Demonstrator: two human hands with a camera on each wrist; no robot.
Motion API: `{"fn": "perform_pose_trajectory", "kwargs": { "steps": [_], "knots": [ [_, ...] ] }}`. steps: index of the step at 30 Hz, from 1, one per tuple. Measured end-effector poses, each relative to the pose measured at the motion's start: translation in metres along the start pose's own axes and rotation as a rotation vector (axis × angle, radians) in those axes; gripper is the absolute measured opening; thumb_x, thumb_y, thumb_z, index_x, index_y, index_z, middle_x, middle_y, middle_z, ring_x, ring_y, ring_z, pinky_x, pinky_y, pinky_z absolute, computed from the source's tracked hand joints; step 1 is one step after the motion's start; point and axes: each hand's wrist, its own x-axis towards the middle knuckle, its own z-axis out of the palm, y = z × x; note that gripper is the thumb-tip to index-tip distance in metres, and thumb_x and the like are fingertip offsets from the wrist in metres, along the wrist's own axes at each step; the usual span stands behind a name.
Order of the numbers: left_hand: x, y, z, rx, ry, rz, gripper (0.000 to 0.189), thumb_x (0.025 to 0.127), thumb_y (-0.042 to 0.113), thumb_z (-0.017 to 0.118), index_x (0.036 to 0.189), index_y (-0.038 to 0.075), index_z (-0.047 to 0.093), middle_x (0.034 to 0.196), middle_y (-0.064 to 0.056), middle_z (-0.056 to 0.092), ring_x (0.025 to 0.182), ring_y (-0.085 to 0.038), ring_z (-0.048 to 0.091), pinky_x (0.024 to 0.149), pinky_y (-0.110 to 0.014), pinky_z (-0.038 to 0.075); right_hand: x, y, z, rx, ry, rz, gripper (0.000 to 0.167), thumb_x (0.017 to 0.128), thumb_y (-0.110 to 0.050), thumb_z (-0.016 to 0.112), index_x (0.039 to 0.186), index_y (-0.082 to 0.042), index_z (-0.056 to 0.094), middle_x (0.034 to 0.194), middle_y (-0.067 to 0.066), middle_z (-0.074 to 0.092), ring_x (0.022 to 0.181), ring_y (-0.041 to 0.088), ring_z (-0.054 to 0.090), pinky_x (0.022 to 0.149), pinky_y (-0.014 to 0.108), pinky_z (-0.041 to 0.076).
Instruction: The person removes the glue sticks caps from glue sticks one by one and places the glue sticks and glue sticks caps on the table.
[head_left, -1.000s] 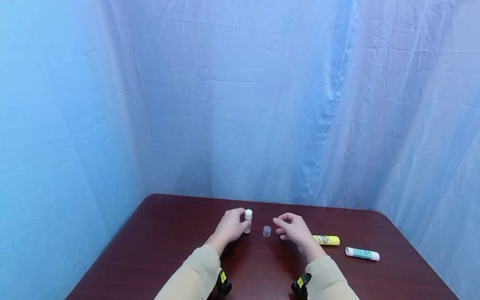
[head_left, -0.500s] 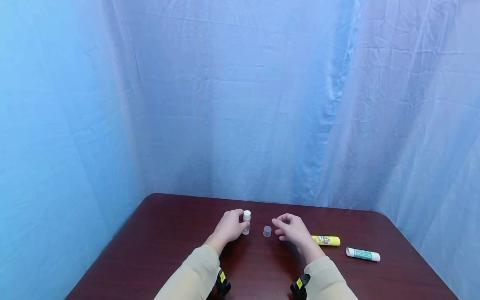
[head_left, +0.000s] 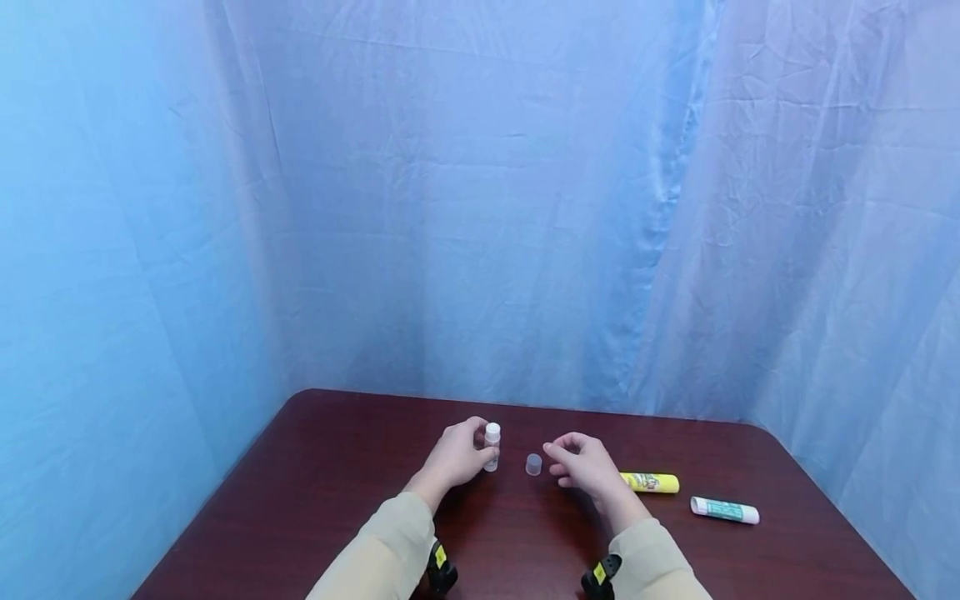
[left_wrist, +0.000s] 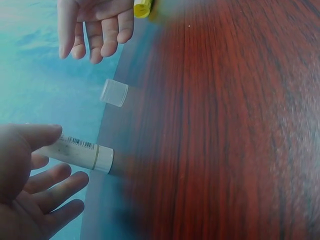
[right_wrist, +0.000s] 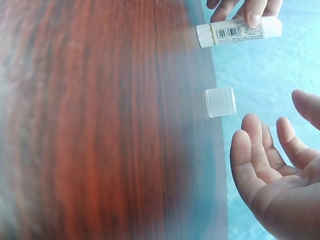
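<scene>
My left hand (head_left: 455, 454) holds a white glue stick (head_left: 491, 450) upright between thumb and fingers, its base down at the table. The label and barcode show on the glue stick (right_wrist: 235, 33) in the right wrist view. To its right, a small translucent cap (head_left: 533, 464) stands by itself on the tabletop. Beside that cap, my right hand (head_left: 588, 467) hovers with nothing in it. The right wrist view shows the right hand (right_wrist: 275, 180) with its fingers loosely bent and apart, the cap (right_wrist: 220, 102) just beyond the fingertips.
A yellow glue stick (head_left: 652, 482) lies on its side past the right hand, partly hidden by it. Farther right lies a white and green glue stick (head_left: 724, 510). Everything is on a dark red wooden table (head_left: 360, 433), with blue curtains (head_left: 480, 208) around its edges.
The left hand has shifted the white glue stick slightly to the left and nearer to me. The right hand and the cap have stayed almost where they were.
</scene>
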Motion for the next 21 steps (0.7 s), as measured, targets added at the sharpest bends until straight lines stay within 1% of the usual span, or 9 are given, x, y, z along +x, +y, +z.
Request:
{"fn": "perform_pose_trajectory", "kwargs": {
  "steps": [3,7,9,13,16,18,21],
  "knots": [
    [-0.001,0.0,-0.004,-0.024,0.003,0.006,0.042,0.09,0.022,0.079,0.125,0.004,0.063,0.103,-0.006,0.068,0.094,-0.021,0.066,0.084,-0.042,0.055,0.0,-0.001,-0.001,0.006,0.0,-0.007,0.027,0.095,-0.026,0.075,0.103,-0.002,0.065,0.102,0.017,0.068,0.085,0.033,0.071,0.066,0.037,0.059],
    [-0.002,0.003,-0.008,-0.057,0.016,-0.001,0.054,0.09,0.026,0.079,0.134,0.002,0.058,0.108,-0.01,0.068,0.098,-0.026,0.065,0.087,-0.044,0.054,-0.002,-0.003,-0.004,0.021,0.0,-0.022,0.026,0.094,-0.025,0.075,0.103,-0.003,0.065,0.107,0.022,0.067,0.088,0.036,0.07,0.068,0.038,0.06],
    [-0.003,0.006,-0.01,-0.067,0.023,0.002,0.058,0.09,0.028,0.079,0.137,0.002,0.056,0.11,-0.011,0.067,0.1,-0.027,0.065,0.088,-0.045,0.054,-0.003,-0.005,-0.006,0.031,0.001,-0.029,0.025,0.094,-0.025,0.076,0.102,-0.003,0.065,0.108,0.022,0.066,0.089,0.038,0.07,0.069,0.038,0.06],
    [-0.006,0.011,-0.016,-0.073,0.045,0.021,0.057,0.091,0.028,0.078,0.137,0.003,0.056,0.111,-0.011,0.067,0.103,-0.027,0.065,0.087,-0.044,0.054,-0.006,-0.011,-0.009,0.047,0.002,-0.053,0.025,0.093,-0.023,0.077,0.102,-0.003,0.066,0.106,0.019,0.066,0.09,0.04,0.07,0.069,0.039,0.06],
    [-0.009,0.016,-0.021,-0.074,0.066,0.03,0.054,0.091,0.029,0.078,0.135,0.005,0.058,0.113,-0.011,0.068,0.104,-0.028,0.066,0.087,-0.044,0.054,-0.009,-0.016,-0.011,0.052,0.0,-0.069,0.026,0.092,-0.023,0.077,0.103,-0.003,0.066,0.103,0.014,0.067,0.089,0.039,0.07,0.07,0.04,0.06],
    [-0.011,0.018,-0.023,-0.074,0.081,0.03,0.052,0.091,0.029,0.078,0.134,0.006,0.059,0.114,-0.011,0.068,0.104,-0.028,0.065,0.086,-0.044,0.054,-0.012,-0.02,-0.011,0.049,-0.003,-0.078,0.027,0.092,-0.024,0.077,0.104,-0.003,0.065,0.101,0.012,0.067,0.088,0.037,0.07,0.071,0.04,0.06],
    [-0.014,0.022,-0.027,-0.071,0.106,0.053,0.05,0.091,0.028,0.078,0.132,0.006,0.061,0.113,-0.011,0.068,0.101,-0.028,0.065,0.084,-0.043,0.054,-0.014,-0.025,-0.011,0.05,-0.008,-0.088,0.028,0.092,-0.025,0.078,0.105,-0.003,0.066,0.101,0.011,0.067,0.087,0.033,0.07,0.072,0.04,0.06]
  ]
}}
